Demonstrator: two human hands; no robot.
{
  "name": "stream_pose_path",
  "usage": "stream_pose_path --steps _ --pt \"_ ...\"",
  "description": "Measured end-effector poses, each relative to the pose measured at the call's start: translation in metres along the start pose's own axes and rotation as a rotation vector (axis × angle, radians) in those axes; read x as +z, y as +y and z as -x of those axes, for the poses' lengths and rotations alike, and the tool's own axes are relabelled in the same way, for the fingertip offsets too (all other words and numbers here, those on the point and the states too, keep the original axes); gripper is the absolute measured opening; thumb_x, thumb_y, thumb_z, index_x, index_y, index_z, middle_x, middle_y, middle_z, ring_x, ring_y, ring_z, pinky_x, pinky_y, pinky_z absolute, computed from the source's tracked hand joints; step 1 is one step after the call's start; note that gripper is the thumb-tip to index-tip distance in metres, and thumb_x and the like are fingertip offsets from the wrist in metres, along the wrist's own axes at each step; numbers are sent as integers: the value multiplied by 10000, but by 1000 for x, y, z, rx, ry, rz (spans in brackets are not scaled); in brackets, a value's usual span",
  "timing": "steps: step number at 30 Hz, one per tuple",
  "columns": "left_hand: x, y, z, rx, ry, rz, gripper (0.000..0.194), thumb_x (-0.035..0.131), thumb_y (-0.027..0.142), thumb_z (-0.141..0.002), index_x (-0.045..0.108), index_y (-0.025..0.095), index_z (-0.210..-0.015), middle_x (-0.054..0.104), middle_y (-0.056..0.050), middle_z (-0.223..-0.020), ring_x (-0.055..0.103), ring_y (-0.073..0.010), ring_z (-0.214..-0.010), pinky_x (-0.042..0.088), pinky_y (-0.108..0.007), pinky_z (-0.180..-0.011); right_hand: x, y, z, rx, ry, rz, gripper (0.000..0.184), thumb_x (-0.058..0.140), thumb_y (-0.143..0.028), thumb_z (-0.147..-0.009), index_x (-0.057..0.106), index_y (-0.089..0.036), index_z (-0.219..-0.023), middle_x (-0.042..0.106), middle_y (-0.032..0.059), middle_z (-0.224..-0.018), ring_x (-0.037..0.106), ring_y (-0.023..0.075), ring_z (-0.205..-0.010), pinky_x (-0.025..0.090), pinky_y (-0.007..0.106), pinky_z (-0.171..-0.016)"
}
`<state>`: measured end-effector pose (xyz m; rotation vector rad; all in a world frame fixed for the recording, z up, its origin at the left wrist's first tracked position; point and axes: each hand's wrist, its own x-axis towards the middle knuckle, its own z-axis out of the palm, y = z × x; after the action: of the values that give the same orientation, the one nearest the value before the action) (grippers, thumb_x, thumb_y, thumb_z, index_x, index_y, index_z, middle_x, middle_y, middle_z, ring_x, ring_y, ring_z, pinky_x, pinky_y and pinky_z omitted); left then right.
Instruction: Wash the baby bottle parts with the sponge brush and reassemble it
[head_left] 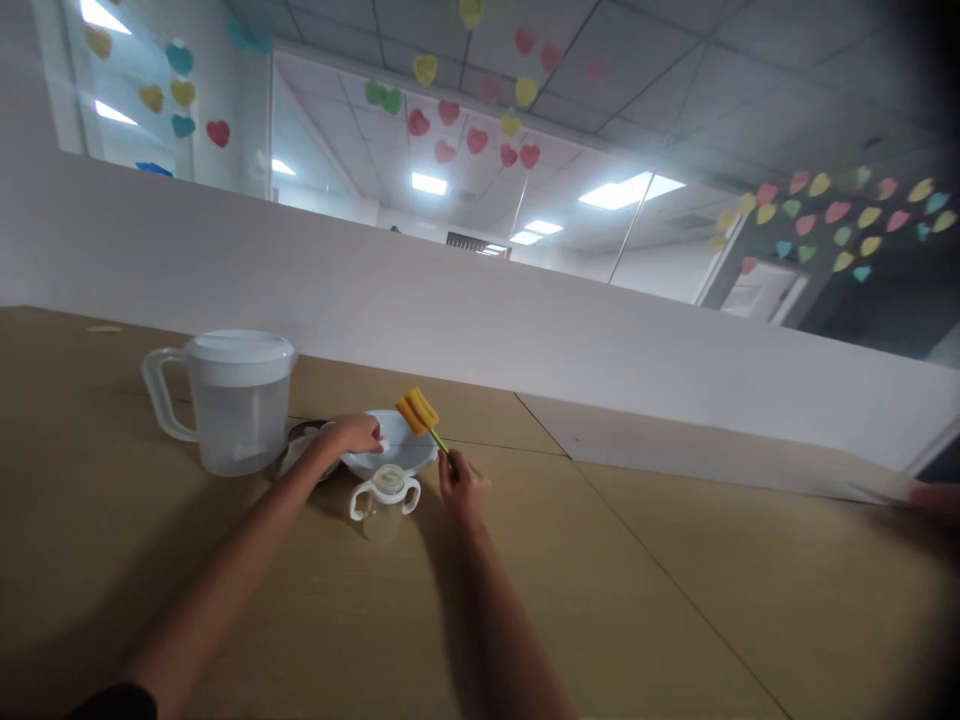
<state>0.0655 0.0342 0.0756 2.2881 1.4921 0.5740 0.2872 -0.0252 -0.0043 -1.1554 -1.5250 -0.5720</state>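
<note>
My right hand (463, 488) grips the green handle of a bottle brush (418, 411), its yellow sponge head raised above the right side of a white bowl (397, 461). Over the bowl's left side my left hand (360, 434) is closed, with a small white piece (385, 444) at its fingertips whose kind I cannot make out. In front of the bowl stands a clear baby bottle (383, 515), upright and uncapped, with a white handle on each side. Beneath my left forearm a dark-rimmed round dish (306, 432) is partly hidden.
A big translucent lidded pitcher (241, 410) stands left of the bowl. Behind the brown table (630, 600) rises a white partition (465, 310) with glass above. Another person's blurred hand (934, 497) shows at the right edge. A small flat scrap (103, 329) lies far left.
</note>
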Motion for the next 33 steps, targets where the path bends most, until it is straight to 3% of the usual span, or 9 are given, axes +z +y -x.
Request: stream_pose_path --steps 3,6,10,13,18,20,23,29,33 --pt "-20 7 3 55 96 92 308 563 401 -749 690 146 -868 720 -91 -888 635 -205 -799 447 -275 -687 0 0 1 27 -13 -50 452 411 -451 -954 684 -141 -769 564 -3 -503 473 69 -427 301 181 -459" --pt "-34 20 8 170 162 394 406 551 479 -768 678 135 -944 707 -66 -900 631 -199 -834 473 -282 -715 -2 -4 2 69 -45 -130 433 415 -442 -953 679 -135 -801 568 -8 -520 462 66 -428 321 175 -462" --pt "-39 41 18 227 103 779 469 659 516 -704 675 129 -969 707 -75 -939 640 -211 -910 508 -315 -794 -7 -12 0 120 -38 -210 431 416 -446 -951 667 -132 -793 563 -7 -517 449 69 -417 333 179 -447" --pt "-40 51 25 260 76 867 410 690 476 -708 672 154 -960 707 -66 -946 637 -212 -953 509 -327 -826 -10 -15 -2 115 -29 -238 428 420 -450 -945 667 -141 -780 550 -9 -500 439 75 -408 344 189 -441" --pt "-45 48 28 350 120 833 523 772 355 -630 620 173 -1096 668 -90 -1066 640 -185 -929 511 -343 -830 -10 -13 -3 76 -66 -261 414 418 -435 -948 685 -143 -828 584 2 -524 460 75 -413 371 186 -443" --pt "-46 45 29 365 90 758 624 789 328 -596 591 183 -1169 657 -88 -1087 638 -181 -927 511 -355 -838 -8 -12 -2 45 -68 -248 425 418 -441 -949 690 -134 -837 604 10 -541 476 71 -412 373 179 -445" --pt "-46 46 32 359 21 583 574 763 333 -616 615 179 -1149 677 -71 -1023 638 -192 -901 514 -367 -832 -7 -10 0 0 -53 -205 446 408 -447 -956 696 -128 -835 597 7 -525 473 60 -394 349 168 -438" --pt "-38 60 37 321 295 114 404 741 201 -591 682 172 -989 650 -97 -1056 623 -203 -857 501 -320 -784 -4 -6 1 -80 -35 -6 441 406 -433 -968 708 -162 -794 592 -2 -495 473 54 -396 285 179 -442" --pt "-41 48 29 297 207 235 504 742 275 -598 664 183 -1087 697 -78 -1021 648 -216 -880 506 -304 -772 -3 -6 1 -94 -16 19 417 410 -417 -971 704 -169 -812 617 1 -532 497 58 -421 288 182 -463"
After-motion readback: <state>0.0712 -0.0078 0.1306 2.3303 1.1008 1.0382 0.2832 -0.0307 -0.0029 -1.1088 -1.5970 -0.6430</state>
